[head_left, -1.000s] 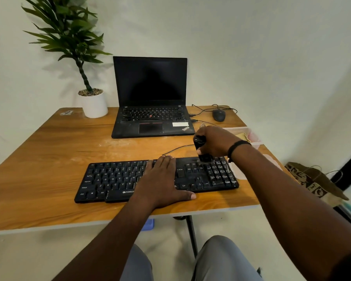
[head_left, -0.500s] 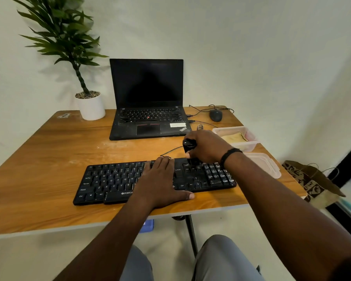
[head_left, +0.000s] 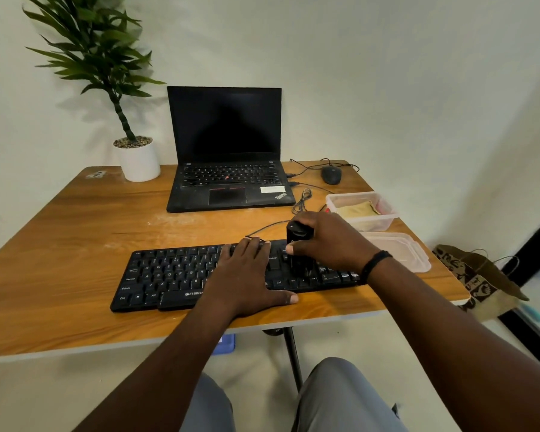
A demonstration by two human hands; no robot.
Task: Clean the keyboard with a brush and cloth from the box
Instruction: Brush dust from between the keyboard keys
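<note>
- At the far left of the wooden tabletop stands a green leafy plant in a round white pot, close to the wall.
- In front of the person, near the table's front edge, lies the flat black keyboard with white lettering, its long side running left to right.
- The left hand lies flat on the middle of the keyboard, fingers straight and close together pointing away, thumb stretched out to the right along the near edge; it presses down and grips nothing.
- Behind it, further away, an open black laptop with a dark screen sits in the far middle of the table.
- The right hand is curled round a stubby black brush, held upright with its lower end down on the keys at the right part of the keyboard, just beside the left hand's fingertips. A black band sits on that wrist.
- A dark mouse rests at the far right, its thin cable looping nearby.
- Right of the hands stands a clear plastic box holding a folded yellowish cloth.
- The box's clear lid lies flat nearer, by the table's right edge.
- On the floor to the right leans a brown paper bag with dark print.
</note>
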